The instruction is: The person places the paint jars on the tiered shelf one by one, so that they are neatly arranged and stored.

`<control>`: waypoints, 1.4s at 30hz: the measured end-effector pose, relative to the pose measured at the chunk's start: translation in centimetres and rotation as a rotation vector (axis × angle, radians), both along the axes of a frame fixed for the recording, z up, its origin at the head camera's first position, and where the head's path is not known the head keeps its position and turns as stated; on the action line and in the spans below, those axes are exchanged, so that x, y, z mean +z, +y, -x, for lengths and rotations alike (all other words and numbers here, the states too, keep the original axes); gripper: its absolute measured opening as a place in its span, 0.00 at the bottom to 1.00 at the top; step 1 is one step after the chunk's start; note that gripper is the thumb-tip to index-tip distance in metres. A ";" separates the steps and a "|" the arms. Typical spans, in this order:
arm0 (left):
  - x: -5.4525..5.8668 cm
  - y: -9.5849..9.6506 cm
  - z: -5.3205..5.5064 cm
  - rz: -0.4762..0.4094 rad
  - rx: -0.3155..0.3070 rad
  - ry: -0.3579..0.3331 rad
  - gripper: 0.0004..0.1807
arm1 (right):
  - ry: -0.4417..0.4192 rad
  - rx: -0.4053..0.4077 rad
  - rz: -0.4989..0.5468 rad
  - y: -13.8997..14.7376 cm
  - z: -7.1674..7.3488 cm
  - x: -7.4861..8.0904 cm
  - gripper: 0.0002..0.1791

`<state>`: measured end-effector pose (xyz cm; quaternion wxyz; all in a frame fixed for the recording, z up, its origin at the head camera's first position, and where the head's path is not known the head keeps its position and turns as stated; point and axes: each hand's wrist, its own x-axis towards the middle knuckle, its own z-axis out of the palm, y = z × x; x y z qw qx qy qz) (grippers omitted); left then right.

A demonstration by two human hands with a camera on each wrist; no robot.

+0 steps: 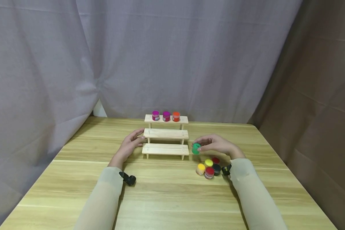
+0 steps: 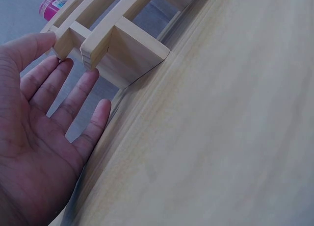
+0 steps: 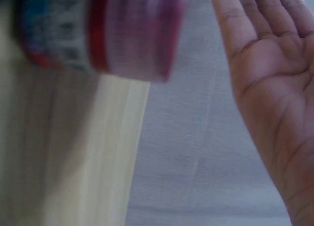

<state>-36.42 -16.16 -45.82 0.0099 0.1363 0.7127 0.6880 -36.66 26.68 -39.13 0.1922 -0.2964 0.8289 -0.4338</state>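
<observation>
My right hand [image 1: 217, 144] pinches a small green paint jar [image 1: 195, 149] between thumb and fingers, above the table and just right of the stand. In the right wrist view the palm [image 3: 274, 84] shows, but the green jar does not. My left hand [image 1: 129, 144] is at the left end of a three-step wooden stand [image 1: 165, 149]; its extended fingertips touch the board ends in the left wrist view. On the top step sit two purple jars [image 1: 155, 116] [image 1: 166, 116] and an orange-red jar [image 1: 176, 117].
Beneath my right wrist several jars cluster on the table [image 1: 166, 195]: orange-yellow [image 1: 200, 169], yellow [image 1: 208, 163], black [image 1: 216, 169] and two red [image 1: 209, 172] [image 1: 215, 160]. A red-banded jar [image 3: 98, 35] looms blurred in the right wrist view. Grey curtain [image 1: 172, 64] hangs behind.
</observation>
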 end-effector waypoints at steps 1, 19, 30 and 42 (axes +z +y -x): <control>0.0 0.0 0.0 -0.003 0.000 -0.004 0.31 | 0.003 0.003 0.002 -0.2 0.1 0.2 0.25; 2.6 0.2 -2.0 -0.019 -0.041 -0.003 0.31 | 0.002 0.104 -0.006 -4.3 1.0 4.1 0.24; 2.4 0.3 -1.8 -0.015 -0.037 -0.006 0.31 | 0.024 0.141 -0.039 -7.3 1.8 4.6 0.24; 0.0 0.5 0.5 -0.033 -0.038 0.007 0.32 | 0.053 0.147 -0.036 -9.9 2.9 4.0 0.21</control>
